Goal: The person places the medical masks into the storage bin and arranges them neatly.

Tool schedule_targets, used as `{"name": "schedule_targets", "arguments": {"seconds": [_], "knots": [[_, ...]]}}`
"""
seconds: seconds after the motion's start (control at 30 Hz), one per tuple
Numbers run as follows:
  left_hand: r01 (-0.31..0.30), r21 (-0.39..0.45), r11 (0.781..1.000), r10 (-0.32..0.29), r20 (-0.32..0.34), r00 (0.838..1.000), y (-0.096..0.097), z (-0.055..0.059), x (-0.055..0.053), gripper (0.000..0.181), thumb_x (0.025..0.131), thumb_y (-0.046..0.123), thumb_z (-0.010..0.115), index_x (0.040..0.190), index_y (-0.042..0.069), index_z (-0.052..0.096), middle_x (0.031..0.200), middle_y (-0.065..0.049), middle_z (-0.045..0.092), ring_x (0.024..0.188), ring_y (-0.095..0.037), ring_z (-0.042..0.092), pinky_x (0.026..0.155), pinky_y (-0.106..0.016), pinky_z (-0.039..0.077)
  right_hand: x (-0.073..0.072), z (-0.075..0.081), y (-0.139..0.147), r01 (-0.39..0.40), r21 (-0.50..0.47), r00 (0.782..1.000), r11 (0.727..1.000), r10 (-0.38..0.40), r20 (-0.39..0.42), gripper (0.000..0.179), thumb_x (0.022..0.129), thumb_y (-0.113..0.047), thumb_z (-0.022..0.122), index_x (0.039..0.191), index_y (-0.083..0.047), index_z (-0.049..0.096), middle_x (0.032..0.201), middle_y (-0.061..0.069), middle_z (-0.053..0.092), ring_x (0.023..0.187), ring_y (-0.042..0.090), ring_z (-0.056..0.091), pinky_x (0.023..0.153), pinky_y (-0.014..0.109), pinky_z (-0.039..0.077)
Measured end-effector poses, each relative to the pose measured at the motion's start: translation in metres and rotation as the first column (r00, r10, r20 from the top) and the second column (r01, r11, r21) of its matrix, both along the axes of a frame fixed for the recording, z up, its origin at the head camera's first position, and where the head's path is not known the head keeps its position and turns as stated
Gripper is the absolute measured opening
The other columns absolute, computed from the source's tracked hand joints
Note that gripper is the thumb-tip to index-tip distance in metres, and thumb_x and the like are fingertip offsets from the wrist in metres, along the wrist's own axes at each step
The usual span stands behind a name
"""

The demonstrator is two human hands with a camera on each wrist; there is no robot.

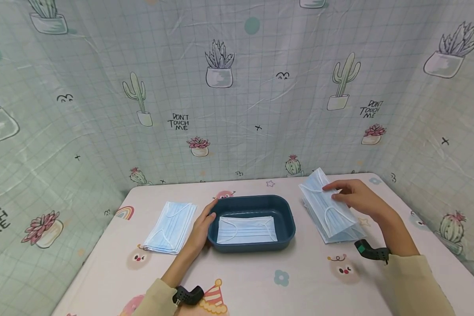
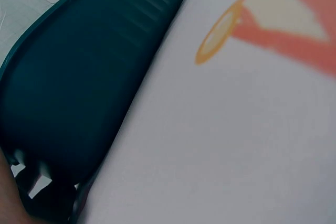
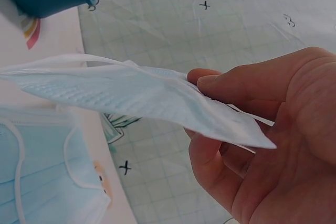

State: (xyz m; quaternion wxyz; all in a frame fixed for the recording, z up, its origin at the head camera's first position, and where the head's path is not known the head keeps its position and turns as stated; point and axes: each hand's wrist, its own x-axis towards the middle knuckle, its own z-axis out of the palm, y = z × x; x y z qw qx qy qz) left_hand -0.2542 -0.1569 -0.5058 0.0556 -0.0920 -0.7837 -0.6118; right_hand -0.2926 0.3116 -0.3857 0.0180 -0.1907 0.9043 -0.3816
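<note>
Over the right pile (image 3: 42,166) of masks on the table (image 1: 256,281), my right fingers (image 1: 335,185) held a pale blue mask (image 1: 319,189) in a pinch, drawn in close on it; I could not tell whether it was one layer or several. I took the step in hand to be lifting it from that pile to join the mask in the container (image 1: 246,235), which lay flat inside the dark blue container (image 1: 253,247). The next move, I judged, called for a short carry leftward over the rim, then a level lowering — ear loops kept from snagging on the wall.

My left fingers (image 1: 208,207) touched the container's left end, probably to steady it; how far they curled round it, I could not tell. Just beyond them to the left lay the left pile (image 1: 170,230) of masks.

From my head I saw both piles and the container's inside, but not the underside of my grasp. The right wrist view showed that — the mask nearly edge-on, thumb above, curled fingers below. The left wrist view gave only the container's outer wall, ribbed in part, which the head view did not reveal.
</note>
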Motion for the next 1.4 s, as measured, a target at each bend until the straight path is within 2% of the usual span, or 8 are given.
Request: {"name": "schedule_targets", "arguments": {"seconds": [0.23,0.5,0.8,1.07,1.4], "knots": [[0.003,0.013,1.000,-0.003,-0.003,1.000,0.000,0.000,0.000,0.052,0.111,0.026,0.036,0.163,0.019,0.034,0.171,0.000,0.031,0.162,-0.028,0.018,0.131,-0.057,0.009,0.001,0.000,-0.001,-0.003,-0.012,1.000,1.000,0.003,-0.008,0.034,0.101,-0.012,0.061,0.133,-0.004,0.068,0.144,0.027,0.057,0.112,0.033,0.059,0.082,0.020,0.052],[-0.001,0.020,1.000,0.000,0.016,1.000,0.000,-0.001,0.000,0.051,0.111,0.027,0.037,0.162,0.022,0.035,0.171,0.000,0.030,0.162,-0.028,0.017,0.131,-0.057,0.008,0.002,0.000,-0.005,-0.015,-0.024,1.000,1.000,0.015,-0.013,0.032,0.101,-0.011,0.062,0.131,-0.005,0.069,0.141,0.026,0.059,0.107,0.029,0.057,0.079,0.021,0.052],[0.005,0.021,1.000,-0.005,0.008,1.000,-0.001,-0.001,0.000,0.051,0.111,0.027,0.037,0.162,0.022,0.035,0.170,0.000,0.031,0.162,-0.028,0.018,0.131,-0.058,0.009,0.004,0.001,-0.009,-0.026,-0.011,0.999,1.000,0.025,-0.029,0.033,0.101,-0.010,0.062,0.132,-0.006,0.069,0.143,0.025,0.059,0.113,0.032,0.059,0.086,0.019,0.051],[0.005,0.017,1.000,-0.005,0.003,1.000,-0.001,-0.001,0.001,0.051,0.111,0.027,0.037,0.162,0.023,0.036,0.170,0.002,0.031,0.162,-0.027,0.019,0.131,-0.057,0.010,0.007,0.005,-0.012,-0.049,-0.030,0.998,0.998,0.047,-0.049,0.032,0.100,-0.007,0.062,0.131,-0.003,0.069,0.138,0.024,0.062,0.100,0.024,0.055,0.077,0.021,0.051],[0.008,0.022,1.000,-0.008,-0.002,1.000,-0.002,-0.003,-0.001,0.050,0.112,0.027,0.037,0.162,0.022,0.036,0.170,0.000,0.031,0.162,-0.028,0.018,0.131,-0.057,0.010,0.010,0.009,-0.014,-0.038,-0.020,0.998,0.999,0.037,-0.059,0.032,0.100,-0.008,0.062,0.131,-0.004,0.070,0.136,0.022,0.063,0.096,0.022,0.054,0.074,0.022,0.049]]}}
